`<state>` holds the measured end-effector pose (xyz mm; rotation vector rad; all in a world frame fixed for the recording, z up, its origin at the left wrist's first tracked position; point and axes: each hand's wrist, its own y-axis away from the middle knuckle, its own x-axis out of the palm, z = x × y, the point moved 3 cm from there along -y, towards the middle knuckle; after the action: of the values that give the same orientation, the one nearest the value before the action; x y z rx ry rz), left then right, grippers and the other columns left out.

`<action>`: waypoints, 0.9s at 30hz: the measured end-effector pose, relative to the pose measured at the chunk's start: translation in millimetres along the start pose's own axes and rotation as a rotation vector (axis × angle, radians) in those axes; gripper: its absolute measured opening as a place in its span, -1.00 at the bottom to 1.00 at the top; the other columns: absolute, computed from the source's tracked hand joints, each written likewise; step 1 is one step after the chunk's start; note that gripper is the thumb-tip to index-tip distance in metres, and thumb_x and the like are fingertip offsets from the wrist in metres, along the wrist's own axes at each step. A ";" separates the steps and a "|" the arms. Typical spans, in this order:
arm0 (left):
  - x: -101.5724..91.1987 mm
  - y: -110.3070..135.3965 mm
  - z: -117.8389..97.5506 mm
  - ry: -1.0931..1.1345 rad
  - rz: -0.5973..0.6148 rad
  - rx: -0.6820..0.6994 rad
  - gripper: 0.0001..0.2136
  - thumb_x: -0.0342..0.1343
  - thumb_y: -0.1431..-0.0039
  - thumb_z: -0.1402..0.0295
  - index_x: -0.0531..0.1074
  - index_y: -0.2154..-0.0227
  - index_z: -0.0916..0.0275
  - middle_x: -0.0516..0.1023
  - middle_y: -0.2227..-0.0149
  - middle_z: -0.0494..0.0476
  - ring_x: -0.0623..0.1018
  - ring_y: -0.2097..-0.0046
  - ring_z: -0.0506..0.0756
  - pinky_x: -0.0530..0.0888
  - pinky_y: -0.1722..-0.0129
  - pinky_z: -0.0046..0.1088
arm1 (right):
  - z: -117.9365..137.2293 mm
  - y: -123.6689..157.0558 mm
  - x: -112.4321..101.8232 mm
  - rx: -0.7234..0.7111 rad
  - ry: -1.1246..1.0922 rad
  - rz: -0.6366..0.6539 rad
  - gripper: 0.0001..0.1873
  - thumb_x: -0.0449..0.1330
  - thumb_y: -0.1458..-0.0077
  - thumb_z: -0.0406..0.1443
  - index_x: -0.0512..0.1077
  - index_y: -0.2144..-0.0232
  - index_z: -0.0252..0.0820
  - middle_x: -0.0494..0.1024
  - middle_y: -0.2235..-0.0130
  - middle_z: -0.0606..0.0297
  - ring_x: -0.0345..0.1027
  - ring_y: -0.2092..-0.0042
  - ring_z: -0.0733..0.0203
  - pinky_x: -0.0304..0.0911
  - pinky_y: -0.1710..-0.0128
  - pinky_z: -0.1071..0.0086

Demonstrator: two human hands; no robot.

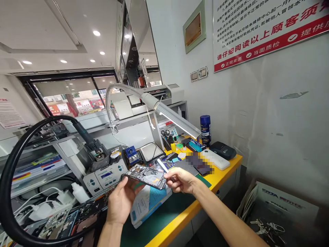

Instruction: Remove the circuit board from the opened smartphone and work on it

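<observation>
An opened phone frame (145, 175), its inner parts showing, is held up tilted above the green work mat. My left hand (120, 202) grips its left end, thumb at the edge and fingers underneath. At the right end, my right hand (180, 179) is closed, thumb and forefinger pinched at the frame's corner. A white flat strip (162, 165) sticks up beside those fingertips; whether they also hold it, I cannot tell. Below the frame, a blue and white box (146, 206) lies on the green mat (164, 219).
A white strip lamp (177, 120) hangs over the yellow table (177, 228). At right stand a blue spray can (205, 130), a white phone-shaped item (216, 159) and a black case (223, 150). A thick black hose (7, 185) loops at left near a grey soldering station (106, 176).
</observation>
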<state>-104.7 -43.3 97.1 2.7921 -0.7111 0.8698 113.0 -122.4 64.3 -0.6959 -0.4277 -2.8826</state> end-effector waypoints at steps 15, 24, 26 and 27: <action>23.5 -42.6 19.9 0.141 0.081 0.162 -0.64 0.27 -0.16 0.14 0.52 0.04 0.20 0.66 0.04 0.25 0.59 -0.06 0.25 0.48 -0.16 -0.12 | 47.7 -61.1 -41.0 0.115 -0.132 0.136 -0.59 0.08 -0.38 -0.11 0.33 0.46 -0.25 0.15 0.63 0.58 -0.21 0.72 0.54 -0.23 0.80 0.61; 12.6 -53.0 24.0 0.184 -0.143 0.278 -0.69 0.26 -0.19 0.15 0.46 0.13 0.24 0.66 0.13 0.21 0.63 -0.02 0.23 0.45 -0.20 -0.02 | 94.9 -54.1 -39.1 -0.354 -0.178 -0.245 -0.63 0.09 -0.33 -0.15 0.27 0.51 -0.17 0.25 0.57 0.42 0.18 0.59 0.38 0.21 0.64 0.56; 10.4 -53.4 25.1 0.177 -0.167 0.292 -0.69 0.26 -0.19 0.15 0.46 0.12 0.24 0.66 0.12 0.23 0.62 -0.02 0.23 0.45 -0.20 -0.01 | 108.7 -48.3 -29.8 -0.534 -0.178 -0.319 -0.63 0.11 -0.31 -0.09 0.34 0.48 -0.18 0.39 0.46 0.33 0.37 0.41 0.28 0.42 0.37 0.43; 9.5 -53.4 25.7 0.173 -0.184 0.295 -0.68 0.26 -0.19 0.14 0.47 0.12 0.25 0.66 0.13 0.23 0.62 -0.03 0.23 0.45 -0.20 0.00 | 112.5 -46.3 -23.7 -0.613 -0.169 -0.355 -0.63 0.15 -0.29 -0.05 0.39 0.45 -0.18 0.39 0.46 0.34 0.37 0.40 0.27 0.42 0.34 0.42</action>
<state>-59.5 -6.7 82.0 2.9193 -0.3149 1.2477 172.1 -42.1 138.1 -1.0437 0.3866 -3.3219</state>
